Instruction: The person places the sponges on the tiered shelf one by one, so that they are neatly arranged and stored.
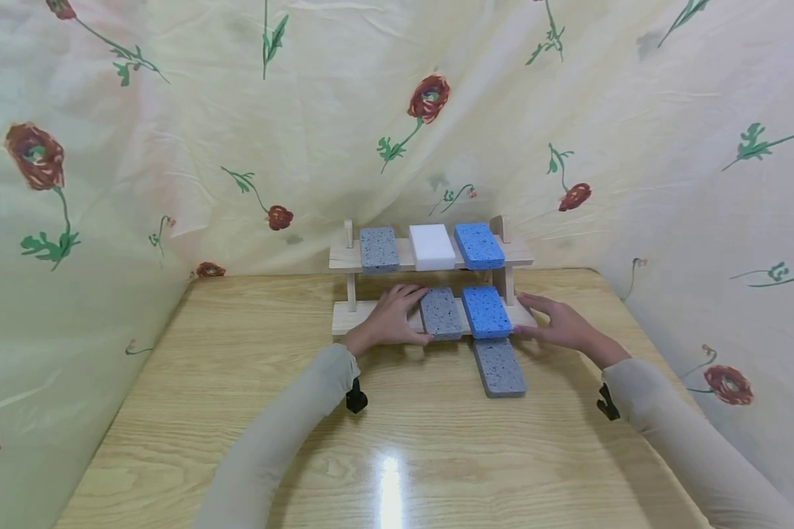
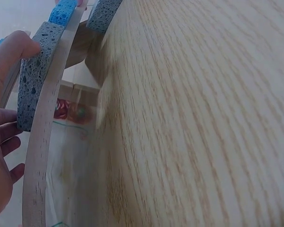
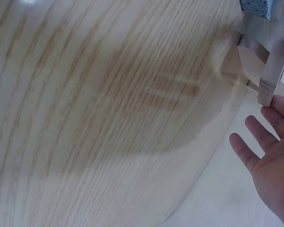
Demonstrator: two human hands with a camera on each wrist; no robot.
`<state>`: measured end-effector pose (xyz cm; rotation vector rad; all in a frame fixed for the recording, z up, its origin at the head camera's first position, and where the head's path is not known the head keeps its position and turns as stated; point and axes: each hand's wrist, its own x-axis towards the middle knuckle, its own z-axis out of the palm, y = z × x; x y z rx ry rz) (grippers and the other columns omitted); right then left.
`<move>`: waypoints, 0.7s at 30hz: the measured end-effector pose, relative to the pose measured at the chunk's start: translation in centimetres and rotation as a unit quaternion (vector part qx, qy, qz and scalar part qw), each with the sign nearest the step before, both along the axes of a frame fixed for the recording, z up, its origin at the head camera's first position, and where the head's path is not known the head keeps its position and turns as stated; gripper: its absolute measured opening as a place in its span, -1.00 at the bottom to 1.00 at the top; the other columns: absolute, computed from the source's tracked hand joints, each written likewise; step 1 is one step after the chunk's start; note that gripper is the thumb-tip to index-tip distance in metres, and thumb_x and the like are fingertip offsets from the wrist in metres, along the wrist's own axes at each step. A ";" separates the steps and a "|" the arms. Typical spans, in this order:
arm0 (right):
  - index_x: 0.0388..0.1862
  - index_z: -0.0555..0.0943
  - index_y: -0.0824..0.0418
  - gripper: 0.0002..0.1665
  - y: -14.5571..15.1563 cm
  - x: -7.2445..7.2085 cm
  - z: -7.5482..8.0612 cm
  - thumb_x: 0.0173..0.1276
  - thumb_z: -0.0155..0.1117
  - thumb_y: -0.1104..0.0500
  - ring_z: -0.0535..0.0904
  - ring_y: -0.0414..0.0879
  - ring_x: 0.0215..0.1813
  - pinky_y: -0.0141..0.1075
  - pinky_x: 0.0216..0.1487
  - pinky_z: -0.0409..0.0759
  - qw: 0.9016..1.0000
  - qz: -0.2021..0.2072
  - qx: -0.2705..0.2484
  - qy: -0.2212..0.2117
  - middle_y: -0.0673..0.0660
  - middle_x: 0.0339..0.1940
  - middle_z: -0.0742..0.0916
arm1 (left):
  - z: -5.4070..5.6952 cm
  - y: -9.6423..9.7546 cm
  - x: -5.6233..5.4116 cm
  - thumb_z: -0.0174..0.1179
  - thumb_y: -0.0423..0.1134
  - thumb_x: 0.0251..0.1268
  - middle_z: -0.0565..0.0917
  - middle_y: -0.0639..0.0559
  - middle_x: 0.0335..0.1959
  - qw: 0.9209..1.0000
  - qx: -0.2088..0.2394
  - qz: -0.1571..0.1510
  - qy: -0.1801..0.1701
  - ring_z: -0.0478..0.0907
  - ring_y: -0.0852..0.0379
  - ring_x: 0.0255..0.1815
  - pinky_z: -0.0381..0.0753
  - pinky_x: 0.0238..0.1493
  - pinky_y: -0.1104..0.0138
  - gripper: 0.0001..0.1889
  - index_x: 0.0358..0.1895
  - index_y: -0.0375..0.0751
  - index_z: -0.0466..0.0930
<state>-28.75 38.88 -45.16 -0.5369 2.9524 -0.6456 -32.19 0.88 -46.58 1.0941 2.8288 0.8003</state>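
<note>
A two-tier wooden rack [image 1: 344,317] holds rectangular sponges at the back of the table. On its lower board, my left hand [image 1: 392,317] grips a speckled grey sponge [image 1: 441,314], thumb at its front end and fingers at its back end, as the left wrist view shows. To its right on that board lies a blue sponge [image 1: 487,312]. My right hand [image 1: 559,323] is at the board's right end, its fingers spread and fairly straight. In the right wrist view a fingertip touches the wooden end [image 3: 270,85], and the thumb is partly cut off.
The upper board carries a grey sponge [image 1: 379,249], a white sponge [image 1: 432,247] and a blue sponge [image 1: 479,245]. Another grey sponge [image 1: 500,367] lies on the table [image 1: 397,411] before the rack. Flowered cloth [image 1: 331,132] hangs behind and at both sides.
</note>
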 end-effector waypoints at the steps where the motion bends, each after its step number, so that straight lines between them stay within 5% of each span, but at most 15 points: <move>1: 0.57 0.25 0.36 0.00 0.0 0.0 0.0 0.39 0.34 -0.19 0.19 0.45 0.55 0.35 0.46 0.23 1.000 0.001 0.000 -0.002 0.42 0.57 0.34 | 0.0 0.0 0.0 0.43 0.24 0.03 0.24 -0.12 0.61 1.000 -0.002 0.000 0.000 0.12 -0.17 0.61 0.06 0.58 -0.22 0.10 0.62 -0.10 0.14; 21: 0.57 0.25 0.35 0.01 0.0 0.0 0.1 0.39 0.32 -0.22 0.18 0.46 0.56 0.34 0.47 0.21 1.000 -0.003 0.008 -0.004 0.41 0.57 0.33 | 0.1 0.0 0.4 0.43 0.32 0.01 0.13 -0.11 0.65 1.000 -0.002 0.002 -0.006 -0.01 -0.19 0.66 0.01 0.59 -0.23 0.18 0.66 -0.05 0.03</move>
